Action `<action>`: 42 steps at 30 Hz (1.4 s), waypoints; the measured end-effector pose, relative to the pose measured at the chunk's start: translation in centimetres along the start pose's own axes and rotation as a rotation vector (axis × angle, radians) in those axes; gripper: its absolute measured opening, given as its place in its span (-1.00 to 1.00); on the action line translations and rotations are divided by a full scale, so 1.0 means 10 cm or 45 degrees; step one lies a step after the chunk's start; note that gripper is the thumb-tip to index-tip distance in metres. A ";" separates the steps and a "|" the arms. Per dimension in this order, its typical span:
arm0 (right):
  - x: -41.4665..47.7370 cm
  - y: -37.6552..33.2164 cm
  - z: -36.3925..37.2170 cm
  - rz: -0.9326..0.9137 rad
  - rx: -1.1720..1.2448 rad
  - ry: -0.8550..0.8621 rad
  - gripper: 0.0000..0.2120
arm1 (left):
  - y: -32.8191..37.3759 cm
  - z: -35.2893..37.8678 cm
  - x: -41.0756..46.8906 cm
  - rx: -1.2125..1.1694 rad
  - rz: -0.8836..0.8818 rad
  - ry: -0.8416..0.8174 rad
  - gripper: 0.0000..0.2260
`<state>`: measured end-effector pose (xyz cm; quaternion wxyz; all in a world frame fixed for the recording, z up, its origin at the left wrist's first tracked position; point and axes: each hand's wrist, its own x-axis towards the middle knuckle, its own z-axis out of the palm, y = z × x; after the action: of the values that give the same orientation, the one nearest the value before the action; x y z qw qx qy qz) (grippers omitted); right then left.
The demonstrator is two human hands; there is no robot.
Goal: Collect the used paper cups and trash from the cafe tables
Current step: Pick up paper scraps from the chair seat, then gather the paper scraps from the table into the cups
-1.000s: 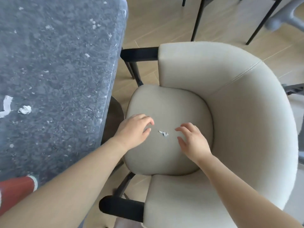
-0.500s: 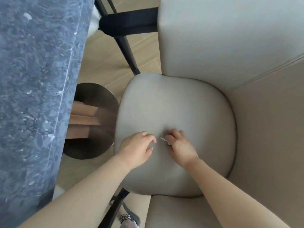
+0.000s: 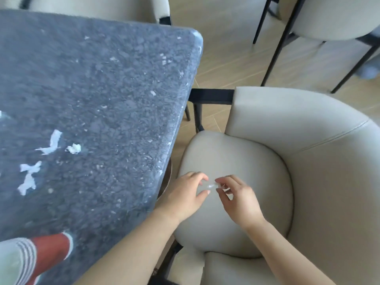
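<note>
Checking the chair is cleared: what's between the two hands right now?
A small white paper scrap, pinched by the right hand, just short of the left hand, over the seat cushion. Head view.

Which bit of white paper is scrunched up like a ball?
The little wad on the dark table, just right of the long torn strip. The other scraps lie flat; only this one is balled up.

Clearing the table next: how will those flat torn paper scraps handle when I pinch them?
The paper scraps look thin and ragged, so probably floppy and light. Lying flat on the table, they may slide rather than lift.
</note>
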<state>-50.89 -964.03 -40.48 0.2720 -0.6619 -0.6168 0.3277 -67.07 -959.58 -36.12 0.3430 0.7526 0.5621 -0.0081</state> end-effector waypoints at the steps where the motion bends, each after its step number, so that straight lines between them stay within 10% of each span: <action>1: -0.06 -0.19 -0.07 -0.035 0.013 0.025 -0.78 | 0.05 -0.13 -0.11 -0.033 0.009 0.029 -0.77; 21: -1.13 -3.20 0.69 -0.685 0.126 -0.240 -0.81 | -1.07 -1.71 -3.13 -0.075 -0.201 0.656 -0.97; 42: -0.99 -3.57 1.42 -0.513 -0.065 -0.457 -0.85 | -1.97 -1.65 -3.32 -0.142 -0.366 0.641 -0.93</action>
<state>-84.88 -971.26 -21.24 0.2012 -0.4637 -0.7826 0.3633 -102.23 -976.20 -20.24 0.2290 0.6238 0.7297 0.1611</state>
